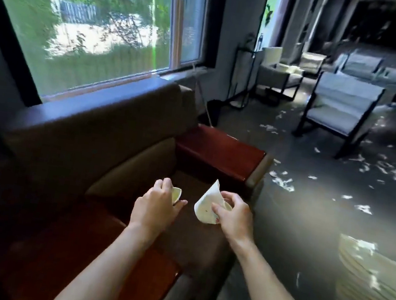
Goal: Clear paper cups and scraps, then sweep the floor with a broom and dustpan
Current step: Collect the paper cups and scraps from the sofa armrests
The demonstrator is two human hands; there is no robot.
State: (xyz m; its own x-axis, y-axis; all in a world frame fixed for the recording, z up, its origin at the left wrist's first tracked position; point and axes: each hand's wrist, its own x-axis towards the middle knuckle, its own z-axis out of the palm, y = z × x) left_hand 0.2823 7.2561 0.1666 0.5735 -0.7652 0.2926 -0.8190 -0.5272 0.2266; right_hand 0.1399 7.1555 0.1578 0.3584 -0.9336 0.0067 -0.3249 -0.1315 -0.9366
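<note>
Apart, left grip [157, 206] holds cup [176, 194], right grip [233, 214] scrap [207, 206]

Bare left hand [157, 204], bare right hand [234, 218], forearms [109, 264] uncovered

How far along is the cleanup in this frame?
Early. Done: nothing visibly finished. In hand: the left hand holds a paper cup and the right hand pinches a crumpled white paper, both over the sofa. Left: paper scraps litter the floor toward the armchair, so sweeping looks not yet started.
</note>
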